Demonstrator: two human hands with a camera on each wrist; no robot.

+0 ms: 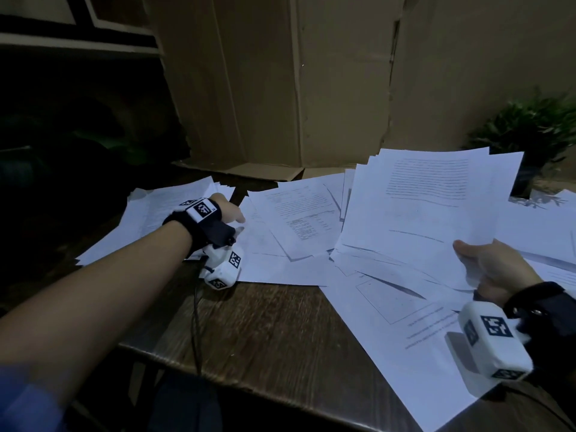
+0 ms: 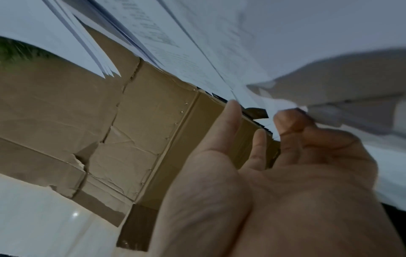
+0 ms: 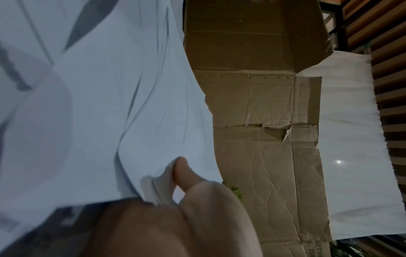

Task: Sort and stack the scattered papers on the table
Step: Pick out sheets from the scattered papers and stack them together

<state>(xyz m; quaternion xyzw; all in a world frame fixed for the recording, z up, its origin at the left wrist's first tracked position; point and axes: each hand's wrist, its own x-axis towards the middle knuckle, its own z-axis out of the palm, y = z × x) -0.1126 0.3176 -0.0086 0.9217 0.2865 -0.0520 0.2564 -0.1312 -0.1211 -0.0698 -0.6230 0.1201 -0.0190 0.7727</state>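
Several white printed sheets lie scattered over the dark wooden table [image 1: 274, 322]. My right hand [image 1: 467, 254] holds a raised stack of papers [image 1: 420, 213] by its near edge, thumb on top; in the right wrist view the thumb [image 3: 180, 167] presses the stack [image 3: 110, 104], the other fingers hidden beneath. My left hand [image 1: 238, 222] reaches to the loose sheets at centre left [image 1: 299, 219]. In the left wrist view its curled fingers [image 2: 285, 120] hook the lifted edge of one sheet [image 2: 329, 83], with the thumb held apart.
A tall cardboard box [image 1: 280, 88] stands against the table's far edge. A potted plant [image 1: 536, 126] sits at the back right. More sheets lie at far left [image 1: 149, 219], and one at front right [image 1: 389, 338] overhangs the near edge.
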